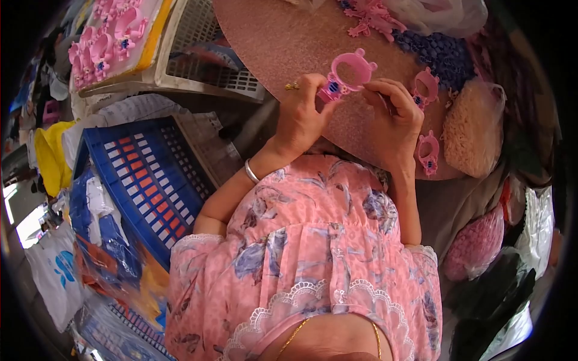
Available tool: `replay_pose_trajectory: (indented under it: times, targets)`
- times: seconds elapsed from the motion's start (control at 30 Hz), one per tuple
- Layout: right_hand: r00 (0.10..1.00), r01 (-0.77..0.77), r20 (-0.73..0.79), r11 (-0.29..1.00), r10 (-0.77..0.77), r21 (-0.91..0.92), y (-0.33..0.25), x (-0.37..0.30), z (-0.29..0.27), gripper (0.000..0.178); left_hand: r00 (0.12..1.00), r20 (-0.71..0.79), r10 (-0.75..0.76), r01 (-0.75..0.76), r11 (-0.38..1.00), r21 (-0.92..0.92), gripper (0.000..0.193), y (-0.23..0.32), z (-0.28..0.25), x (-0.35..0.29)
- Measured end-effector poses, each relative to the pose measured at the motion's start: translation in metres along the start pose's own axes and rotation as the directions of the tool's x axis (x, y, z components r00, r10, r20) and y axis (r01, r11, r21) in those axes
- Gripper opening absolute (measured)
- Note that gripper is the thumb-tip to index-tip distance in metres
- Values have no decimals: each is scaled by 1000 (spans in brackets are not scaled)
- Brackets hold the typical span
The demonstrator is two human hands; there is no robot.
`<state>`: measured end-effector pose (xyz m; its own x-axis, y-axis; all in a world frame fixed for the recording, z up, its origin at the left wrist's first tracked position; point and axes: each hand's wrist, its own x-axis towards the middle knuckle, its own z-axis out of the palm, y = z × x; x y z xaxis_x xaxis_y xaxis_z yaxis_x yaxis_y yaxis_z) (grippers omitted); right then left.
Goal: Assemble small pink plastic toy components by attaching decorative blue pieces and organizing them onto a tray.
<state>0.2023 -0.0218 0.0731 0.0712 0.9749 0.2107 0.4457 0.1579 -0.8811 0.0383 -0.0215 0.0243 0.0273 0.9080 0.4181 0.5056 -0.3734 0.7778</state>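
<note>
A pink plastic ring-shaped piece (334, 89) with small round ears and a blue detail is held up over the round table (283, 54). My left hand (304, 114) grips its lower left side between thumb and fingers. At the ring's right edge, my right hand (397, 108) is closed in a pinch; what its fingertips hold, if anything, is too small to make out. Two similar pieces lie right of my right hand: one pink ring piece (426, 87) farther away, another pink ring piece (428, 153) nearer me.
Beyond my right hand are a heap of small blue parts (436, 57), a bag of peach-coloured parts (474, 129), a pink pile (376, 18) and a clear plastic bag (442, 15). Leftward stand a white crate (241, 81), a tray of pink pieces (147, 51) and a blue basket (129, 156).
</note>
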Motion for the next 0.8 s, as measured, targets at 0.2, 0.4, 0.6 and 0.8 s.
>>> replay_pose_trajectory:
  times: [0.2,0.4,0.6,0.8]
  targets:
    - [927,350,8,857,-375,-377,8,7,4,18,983,16,182,-181,983,-40,39,4,6,-2]
    - [919,336,1,779,-395,-529,2,7,2,14,986,18,166,-162,979,-124,34,4,12,-6]
    - [943,291,19,795,-333,-532,4,3,7,11,980,2,200,-199,975,-100,30,4,15,-4]
    - [937,341,108,799,-333,-495,7,5,-2,11,998,49,-31,39,985,-167,38,6,16,-5]
